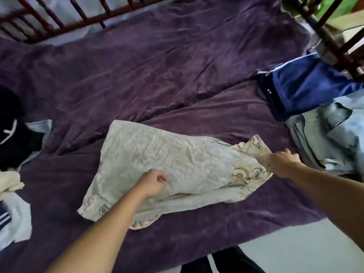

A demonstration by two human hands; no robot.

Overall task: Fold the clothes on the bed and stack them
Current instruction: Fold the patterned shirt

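A pale cream garment with a faint cartoon print lies spread on the purple bed cover near the bed's front edge. My left hand is curled into a fist and pinches the fabric near the garment's lower middle. My right hand grips the garment's right end, where the print shows in brown outlines. A folded blue garment with white stripes lies at the right on a dark piece, next to light blue jeans.
A heap of dark, cream and pale blue clothes lies at the left edge of the bed. A dark wooden bed rail runs along the far side, and a bedpost stands at the right. Pale floor shows at the lower right.
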